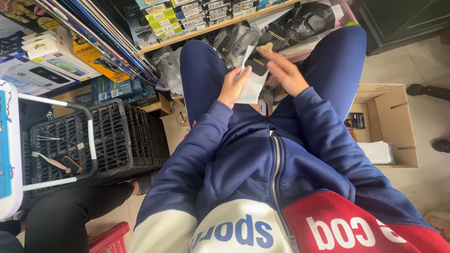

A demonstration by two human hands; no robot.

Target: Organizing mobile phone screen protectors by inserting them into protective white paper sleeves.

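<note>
Two hands (233, 85) (286, 72), one white sheet (251, 86)

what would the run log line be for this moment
left hand: holds white sleeve | right hand: fingers on small dark item atop sleeve | cardboard box: at right | black crate: at left

black plastic crate (126, 136), open cardboard box (393, 126), stacked phone boxes (42, 65)

The floor (422, 182) is made of pale tiles. An open brown cardboard box (391, 124) sits on it at one side, with white sheets inside. A black plastic crate (117, 140) stands on it at the other side. A red stool (110, 239) sits near the crate.
</note>
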